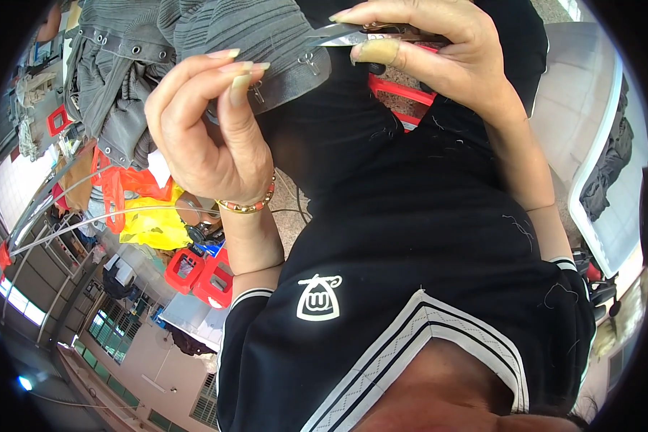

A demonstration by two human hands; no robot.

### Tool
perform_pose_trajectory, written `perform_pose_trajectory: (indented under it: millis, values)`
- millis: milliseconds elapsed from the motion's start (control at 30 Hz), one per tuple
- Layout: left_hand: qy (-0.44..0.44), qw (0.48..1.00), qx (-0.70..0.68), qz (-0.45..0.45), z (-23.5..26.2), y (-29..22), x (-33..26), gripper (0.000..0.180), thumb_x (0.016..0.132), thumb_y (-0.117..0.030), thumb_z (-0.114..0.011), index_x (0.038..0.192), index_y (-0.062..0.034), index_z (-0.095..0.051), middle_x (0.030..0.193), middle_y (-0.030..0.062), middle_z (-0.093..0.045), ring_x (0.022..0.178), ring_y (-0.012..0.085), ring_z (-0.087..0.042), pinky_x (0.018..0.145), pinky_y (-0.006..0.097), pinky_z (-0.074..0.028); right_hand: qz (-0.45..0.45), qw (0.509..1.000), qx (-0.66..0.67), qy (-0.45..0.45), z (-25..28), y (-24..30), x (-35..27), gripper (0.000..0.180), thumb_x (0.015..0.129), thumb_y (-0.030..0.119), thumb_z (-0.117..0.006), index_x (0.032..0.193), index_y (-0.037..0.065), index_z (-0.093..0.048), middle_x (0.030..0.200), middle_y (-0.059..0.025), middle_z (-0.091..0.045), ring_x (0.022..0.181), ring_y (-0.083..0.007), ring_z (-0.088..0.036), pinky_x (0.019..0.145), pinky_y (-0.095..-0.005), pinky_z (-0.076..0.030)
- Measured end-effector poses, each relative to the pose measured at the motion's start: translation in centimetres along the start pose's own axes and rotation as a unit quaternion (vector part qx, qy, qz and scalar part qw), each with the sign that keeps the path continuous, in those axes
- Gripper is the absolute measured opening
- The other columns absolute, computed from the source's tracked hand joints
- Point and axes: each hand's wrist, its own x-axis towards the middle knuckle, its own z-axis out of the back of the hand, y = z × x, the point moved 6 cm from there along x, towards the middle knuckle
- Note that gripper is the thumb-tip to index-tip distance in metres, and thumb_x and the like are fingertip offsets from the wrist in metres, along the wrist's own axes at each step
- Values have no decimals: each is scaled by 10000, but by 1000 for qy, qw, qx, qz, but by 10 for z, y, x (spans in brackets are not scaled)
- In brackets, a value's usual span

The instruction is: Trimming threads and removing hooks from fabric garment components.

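Grey cloth (194, 43) (ribbed, with eyelets) is pinched by the left hand (209, 129); the right hand (439, 50) grips scissors (345, 34), seemingly trimming, needing careful aim.

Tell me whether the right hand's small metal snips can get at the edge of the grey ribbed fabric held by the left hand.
Probably yes. The right hand holds the small metal snips with the blade tips already at the grey ribbed fabric, which the left hand pinches just beside them. Nothing lies between.

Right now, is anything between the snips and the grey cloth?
Nothing visible. The right hand holds the snips, their tip at the edge of the grey cloth, which the left hand pinches just beside it.
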Motion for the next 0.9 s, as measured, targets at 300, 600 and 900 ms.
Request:
perform_pose_trajectory:
  millis: [300,600,900]
  values:
    - [90,985,123,-85,-5,-3,4,236,791,43,-682,1015,-22,-642,989,114,-638,923,216,-607,800,278,-487,54,996,-71,15,-4,2,1,291,709,93,-794,983,44,-710,771,-36,-609,677,-162,-558,618,-271,-381]
    - [100,979,143,-109,-8,-6,7,233,772,66,-679,986,-26,-671,961,110,-644,890,204,-616,779,273,-489,52,996,-55,47,-5,2,8,259,729,87,-768,978,42,-710,767,-50,-606,680,-165,-583,587,-270,-425]
    - [100,975,146,-132,-9,-6,8,219,767,78,-672,962,-21,-680,928,109,-651,863,201,-620,762,271,-490,66,995,-55,56,-5,3,12,243,741,75,-755,974,35,-700,752,-55,-594,651,-172,-586,555,-270,-442]
